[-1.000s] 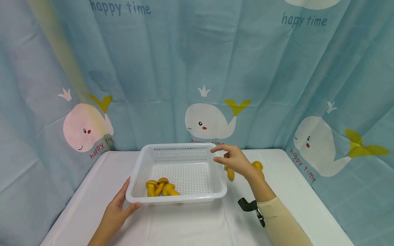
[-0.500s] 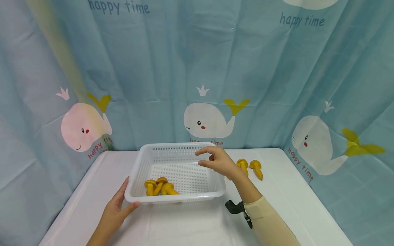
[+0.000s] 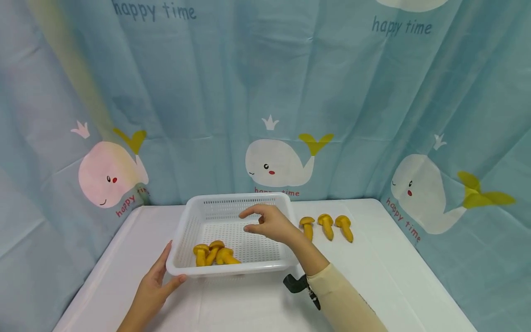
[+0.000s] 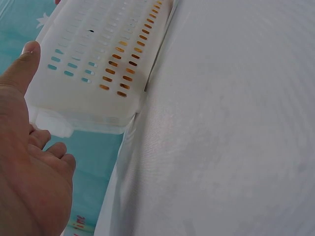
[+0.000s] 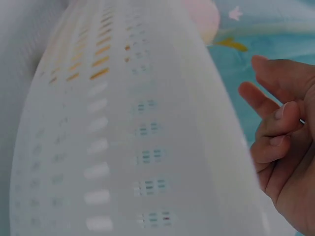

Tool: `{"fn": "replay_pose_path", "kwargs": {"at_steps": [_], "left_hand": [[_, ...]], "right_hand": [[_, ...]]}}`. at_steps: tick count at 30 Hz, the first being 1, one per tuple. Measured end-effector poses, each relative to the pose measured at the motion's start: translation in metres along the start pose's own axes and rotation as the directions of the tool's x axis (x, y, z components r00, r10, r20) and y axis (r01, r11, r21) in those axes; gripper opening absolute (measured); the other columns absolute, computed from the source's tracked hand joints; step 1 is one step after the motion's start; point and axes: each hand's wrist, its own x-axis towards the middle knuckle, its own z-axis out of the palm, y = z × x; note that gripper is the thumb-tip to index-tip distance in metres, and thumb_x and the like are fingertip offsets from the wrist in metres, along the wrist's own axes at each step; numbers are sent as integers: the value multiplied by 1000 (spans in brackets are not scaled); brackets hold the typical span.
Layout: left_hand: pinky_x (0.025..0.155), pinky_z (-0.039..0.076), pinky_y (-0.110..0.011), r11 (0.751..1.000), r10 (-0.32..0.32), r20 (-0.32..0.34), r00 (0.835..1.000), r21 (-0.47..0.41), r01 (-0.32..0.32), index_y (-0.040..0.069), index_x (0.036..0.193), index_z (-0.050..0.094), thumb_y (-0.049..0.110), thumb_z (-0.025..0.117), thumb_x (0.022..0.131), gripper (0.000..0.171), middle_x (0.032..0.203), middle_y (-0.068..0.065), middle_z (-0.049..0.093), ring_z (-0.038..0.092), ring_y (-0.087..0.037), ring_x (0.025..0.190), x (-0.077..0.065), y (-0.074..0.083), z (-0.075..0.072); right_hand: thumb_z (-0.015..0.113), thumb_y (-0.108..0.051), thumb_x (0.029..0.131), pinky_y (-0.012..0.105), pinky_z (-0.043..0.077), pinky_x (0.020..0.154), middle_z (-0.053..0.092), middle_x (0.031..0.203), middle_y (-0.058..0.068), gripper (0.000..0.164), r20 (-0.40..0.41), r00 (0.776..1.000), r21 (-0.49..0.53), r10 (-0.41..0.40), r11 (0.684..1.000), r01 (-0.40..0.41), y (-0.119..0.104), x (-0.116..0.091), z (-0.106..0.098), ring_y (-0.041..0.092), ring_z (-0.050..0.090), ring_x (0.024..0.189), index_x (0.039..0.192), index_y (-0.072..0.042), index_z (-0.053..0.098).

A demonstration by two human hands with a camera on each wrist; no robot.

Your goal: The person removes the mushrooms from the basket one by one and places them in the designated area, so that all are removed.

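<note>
In the white basket (image 3: 257, 251), at near left, three yellow mushrooms (image 3: 213, 253)

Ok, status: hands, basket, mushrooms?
Left hand grips basket at near-left corner. Right hand empty over basket, blocking some view. Three mushrooms inside, three more on table.

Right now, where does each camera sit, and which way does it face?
Head: on the head, facing forward and down at basket, mushrooms and curtain; left hand and right hand show.
Left wrist: on that wrist, facing the basket's side and table; left hand shows.
Right wrist: on that wrist, facing the basket's slotted wall and curtain; right hand shows.
Both wrist views share basket and curtain.
</note>
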Motion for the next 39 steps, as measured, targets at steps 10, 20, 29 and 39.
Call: {"fn": "replay_pose_path", "kwargs": {"at_steps": [10, 20, 29, 39], "left_hand": [[122, 21, -53, 999, -29, 11, 1000, -22, 29, 39, 164, 11, 38, 77, 92, 97, 171, 5, 10, 6, -24, 157, 1, 4, -2], [100, 16, 4, 1000, -9, 1, 1000, -10, 9, 40, 163, 14, 33, 77, 93, 95, 169, 13, 12, 11, -20, 156, 0, -1, 0], [101, 15, 4, 1000, -7, 6, 1000, -14, 7, 40, 163, 14, 35, 77, 92, 95, 170, 9, 12, 10, -21, 157, 0, -3, 0], [102, 14, 4, 1000, 12, -6, 1000, -1, -12, 38, 164, 14, 37, 76, 93, 94, 170, 8, 12, 9, -9, 155, -1, -2, 0]], "right_hand": [[79, -26, 92, 25, 55, 90, 70, 122, -15, 29, 55, 998, -74, -32, 997, 36, -2, 21, 27, 9, 61, 114, 120, -27, 74], [81, -21, 91, 22, 56, 82, 72, 118, -11, 26, 146, 989, -55, 16, 998, -8, 8, 33, 50, 15, 63, 112, 116, -27, 75], [80, -16, 90, 22, 57, 87, 73, 115, -10, 26, 221, 971, -43, 89, 996, -81, 19, 39, 66, 28, 62, 121, 116, -18, 76], [82, -15, 88, 29, 60, 67, 73, 109, -7, 23, 253, 944, -92, 213, 976, -195, 26, 41, 69, 9, 64, 97, 111, -17, 77]]}}
